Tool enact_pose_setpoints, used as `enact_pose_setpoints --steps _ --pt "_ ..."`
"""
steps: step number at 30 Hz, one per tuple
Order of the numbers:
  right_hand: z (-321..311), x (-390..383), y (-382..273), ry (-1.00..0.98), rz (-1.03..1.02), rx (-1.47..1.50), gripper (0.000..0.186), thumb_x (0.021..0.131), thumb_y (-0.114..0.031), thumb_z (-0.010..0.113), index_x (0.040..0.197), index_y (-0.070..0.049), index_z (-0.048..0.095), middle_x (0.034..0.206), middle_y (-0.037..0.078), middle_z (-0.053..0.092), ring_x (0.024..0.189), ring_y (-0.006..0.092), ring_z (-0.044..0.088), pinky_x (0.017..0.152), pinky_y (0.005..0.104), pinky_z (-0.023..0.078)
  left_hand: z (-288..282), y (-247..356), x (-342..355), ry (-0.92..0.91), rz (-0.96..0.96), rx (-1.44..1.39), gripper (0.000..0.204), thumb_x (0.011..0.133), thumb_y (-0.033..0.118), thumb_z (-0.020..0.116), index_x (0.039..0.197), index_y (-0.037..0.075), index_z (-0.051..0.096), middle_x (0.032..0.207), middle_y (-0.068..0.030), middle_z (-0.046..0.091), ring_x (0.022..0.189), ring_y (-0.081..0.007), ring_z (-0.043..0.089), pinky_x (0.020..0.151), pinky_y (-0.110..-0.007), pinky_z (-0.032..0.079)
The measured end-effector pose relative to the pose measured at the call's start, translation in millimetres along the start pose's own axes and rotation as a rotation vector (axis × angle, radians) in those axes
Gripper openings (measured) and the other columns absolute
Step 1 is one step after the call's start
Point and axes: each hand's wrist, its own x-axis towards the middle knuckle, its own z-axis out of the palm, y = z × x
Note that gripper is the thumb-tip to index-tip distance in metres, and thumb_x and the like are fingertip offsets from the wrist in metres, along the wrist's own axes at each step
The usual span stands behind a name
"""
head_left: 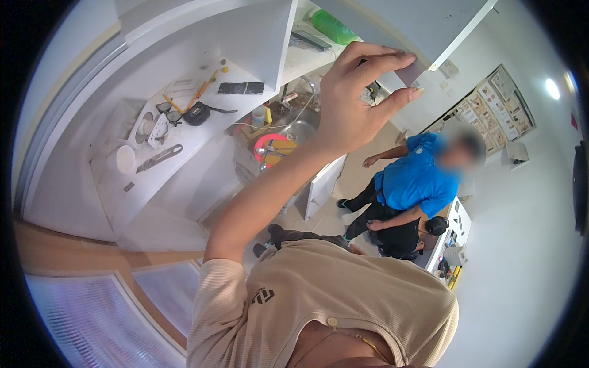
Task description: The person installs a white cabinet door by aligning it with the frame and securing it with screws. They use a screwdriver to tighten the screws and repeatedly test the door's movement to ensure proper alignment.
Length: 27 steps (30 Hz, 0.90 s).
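Note:
My left hand [368, 92] is raised to the lower corner of a white cabinet door [457, 30], thumb and index finger curved but apart. A mauve-grey patch shows between them; whether they touch it or the door, I cannot tell. A small patch of skin [356, 248] past my shirt may be my right hand; its fingers are hidden. Left of my raised arm, a white shelf [141, 184] holds pliers, a white cup [121, 159], a black tape measure [197, 113] and orange-handled tools. Below is a steel sink [297, 127] with a pink basin [264, 141].
A person in a blue shirt [411, 175] stands to the right, another in black [399, 239] is low behind them, beside a white table [454, 221]. A low cabinet door [322, 187] stands open. Translucent ribbed panels [80, 306] lie at lower left; framed samples [491, 104] hang on the wall.

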Motion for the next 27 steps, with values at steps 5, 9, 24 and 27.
enact_pose_setpoints --steps 5,9,24,27 --pt "18 9 9 0.016 -0.035 0.031 0.048 0.094 -0.018 0.062 0.137 0.001 0.059 0.075 0.010 0.065 0.064 0.0188 0.064 0.060 0.0362 0.051 -2 -5 1 -0.058 0.028 0.061 0.052 0.080 0.011 0.088 0.130 0.010 0.072 0.122 -0.0088 0.060 0.106 -0.0189 0.063 0.088 -0.031 0.056" --pt "16 15 13 0.036 -0.169 0.249 0.047 0.094 -0.017 0.062 0.137 0.002 0.059 0.074 0.009 0.065 0.062 0.0184 0.064 0.059 0.0357 0.051 5 -10 -7 -0.074 -0.063 0.016 0.051 0.083 0.022 0.085 0.132 0.017 0.073 0.126 -0.0079 0.051 0.104 -0.0242 0.053 0.088 -0.036 0.052" --pt "-370 -217 -364 0.862 -1.418 1.465 0.056 0.106 -0.018 0.060 0.154 0.000 0.039 0.112 0.011 0.067 0.069 0.0110 0.059 0.056 0.0249 0.051 27 -20 -3 -0.399 -0.122 0.186 0.058 0.094 0.012 0.072 0.150 0.019 0.057 0.131 -0.0099 0.046 0.109 -0.0251 0.053 0.094 -0.036 0.051" --pt "-400 -225 -392 0.882 -1.600 1.510 0.057 0.104 -0.017 0.064 0.152 0.001 0.041 0.109 0.010 0.066 0.068 0.0113 0.058 0.055 0.0248 0.051 23 -25 2 -0.497 -0.178 0.147 0.051 0.098 0.013 0.067 0.148 0.017 0.058 0.144 -0.0093 0.048 0.125 -0.0278 0.055 0.104 -0.039 0.050"
